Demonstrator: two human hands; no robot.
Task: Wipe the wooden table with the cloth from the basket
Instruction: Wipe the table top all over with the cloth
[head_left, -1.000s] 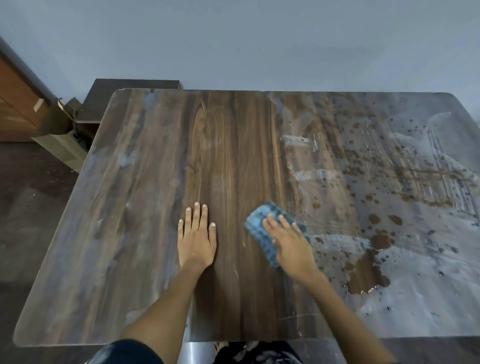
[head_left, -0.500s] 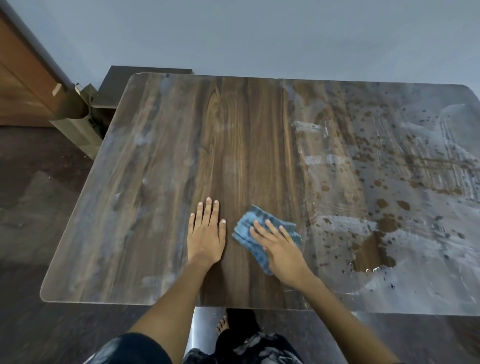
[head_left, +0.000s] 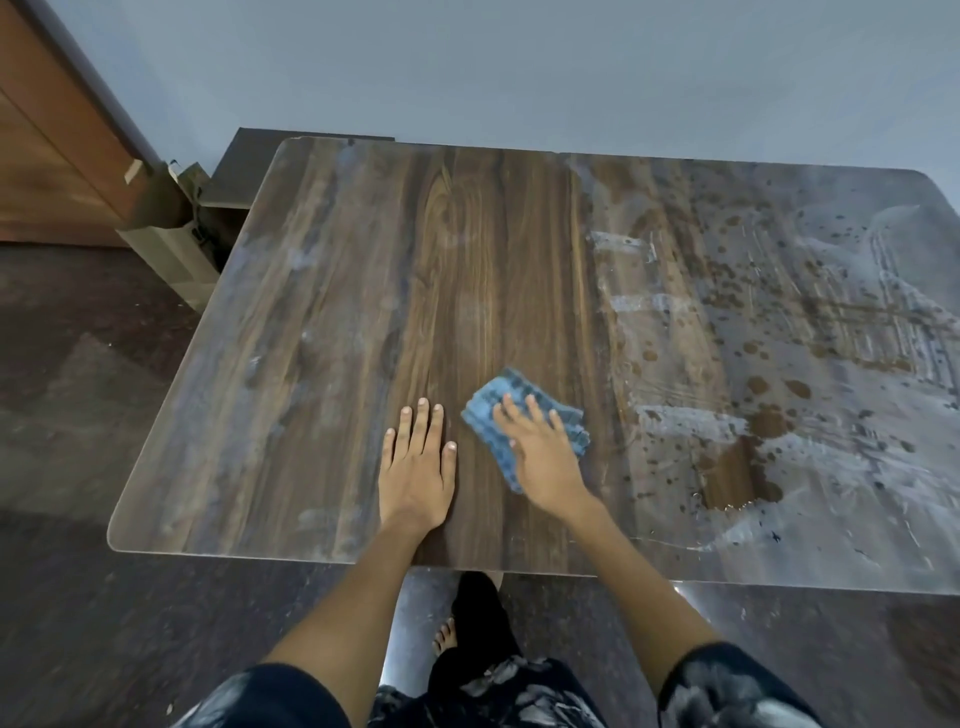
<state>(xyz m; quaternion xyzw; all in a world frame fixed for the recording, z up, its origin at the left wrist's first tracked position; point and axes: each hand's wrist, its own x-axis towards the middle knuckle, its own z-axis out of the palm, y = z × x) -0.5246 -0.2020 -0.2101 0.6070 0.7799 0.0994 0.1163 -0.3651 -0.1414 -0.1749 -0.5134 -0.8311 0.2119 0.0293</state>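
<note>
The wooden table (head_left: 332, 322) fills the view; its right half is covered with pale smears and brown spots, its middle shows bare dark grain. A crumpled blue cloth (head_left: 493, 410) lies near the front middle. My right hand (head_left: 543, 457) presses flat on the cloth with straight fingers. My left hand (head_left: 415, 467) rests flat on the bare wood just left of the cloth, fingers straight. No basket is in view.
A brown puddle (head_left: 743, 473) with drops lies right of my right hand. Beyond the table's far left corner stand a cardboard box (head_left: 166, 244) and a dark low cabinet (head_left: 244, 166). A wooden door (head_left: 47, 156) is at the far left.
My right hand has slid the cloth to the left, away from the wet smears and closer to my left hand. The view has pulled back from the table.
</note>
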